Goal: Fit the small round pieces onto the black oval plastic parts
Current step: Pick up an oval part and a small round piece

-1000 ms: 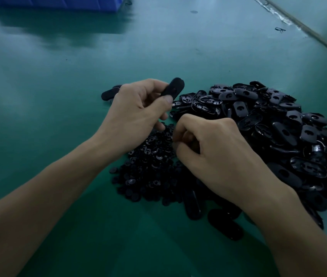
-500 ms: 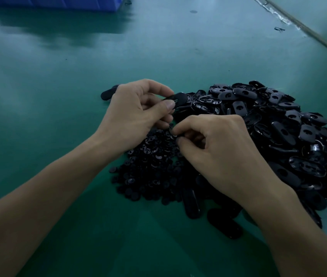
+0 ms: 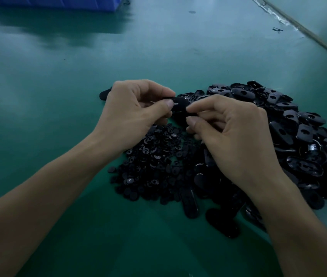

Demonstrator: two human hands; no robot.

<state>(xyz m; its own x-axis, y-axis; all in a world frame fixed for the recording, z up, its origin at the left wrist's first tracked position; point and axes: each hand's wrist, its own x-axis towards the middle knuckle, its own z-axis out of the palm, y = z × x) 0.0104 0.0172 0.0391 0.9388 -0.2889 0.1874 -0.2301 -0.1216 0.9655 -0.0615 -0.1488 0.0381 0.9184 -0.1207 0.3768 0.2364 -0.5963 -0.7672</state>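
My left hand (image 3: 132,114) pinches a black oval part (image 3: 179,103) between thumb and fingers, above the piles. My right hand (image 3: 232,136) is beside it, index fingertip and thumb close together at the part's right end; whatever they pinch is too small and dark to make out. A heap of small round pieces (image 3: 154,162) lies on the green table below my hands. A big pile of black oval parts (image 3: 290,136) spreads to the right.
A few oval parts (image 3: 221,225) lie near my right wrist, and one (image 3: 104,94) sits behind my left hand. A blue bin (image 3: 58,3) stands at the far left edge of the green table (image 3: 58,86). A table seam (image 3: 302,31) runs at the far right.
My left hand lowered the oval part from upright to level. My right hand rose from the round-piece heap and came up to the part's right end.
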